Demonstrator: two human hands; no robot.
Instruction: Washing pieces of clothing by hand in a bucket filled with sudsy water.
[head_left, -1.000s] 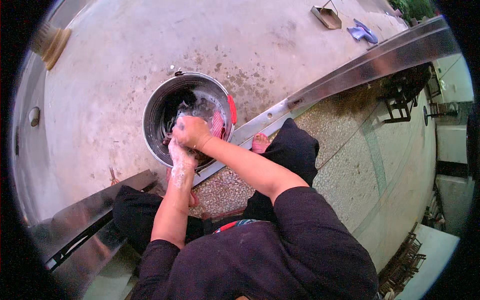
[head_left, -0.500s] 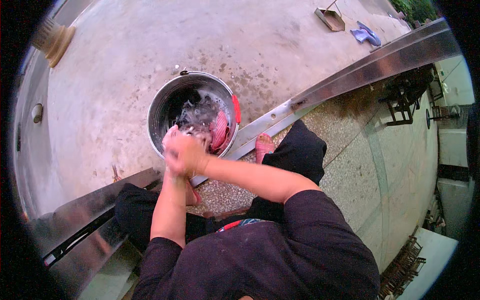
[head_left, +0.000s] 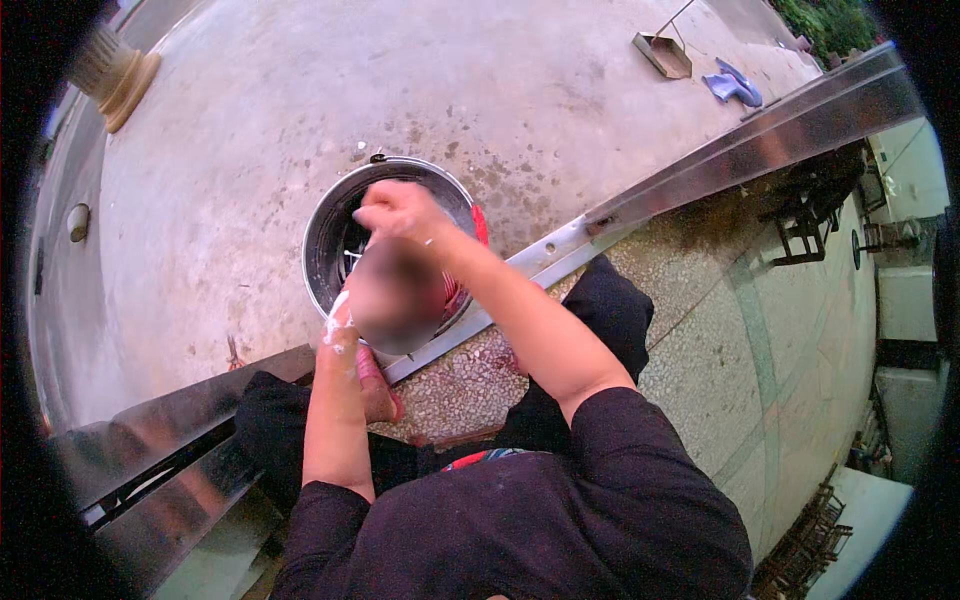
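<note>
A round metal bucket [head_left: 314,215] with a red grip [head_left: 480,223] on its handle stands in front of me. Inside it, a red-and-white striped cloth [head_left: 450,288] shows at the right side, mostly covered by my arms. Over the middle of the bucket is my right hand [head_left: 402,212], its fingers curled in; whatever they hold, if anything, is hidden. My left hand [head_left: 365,288] is just nearer, above the bucket's near side, and a blurred patch hides its fingers. White suds [head_left: 340,312] cling to my left wrist.
A metal door track [head_left: 540,255] runs diagonally past the bucket, by my pink sandals [head_left: 375,375]. Farther off lie a dustpan [head_left: 665,55] and blue boots [head_left: 733,85]. A column base [head_left: 125,90] stands far left, a small cylindrical container [head_left: 78,222] below it. Dark wooden chairs [head_left: 805,215] are at right.
My hands were together at the bucket's near left side. My right hand has moved away, up over the bucket's middle, while my left is lower and right. Suds now show on my left wrist.
</note>
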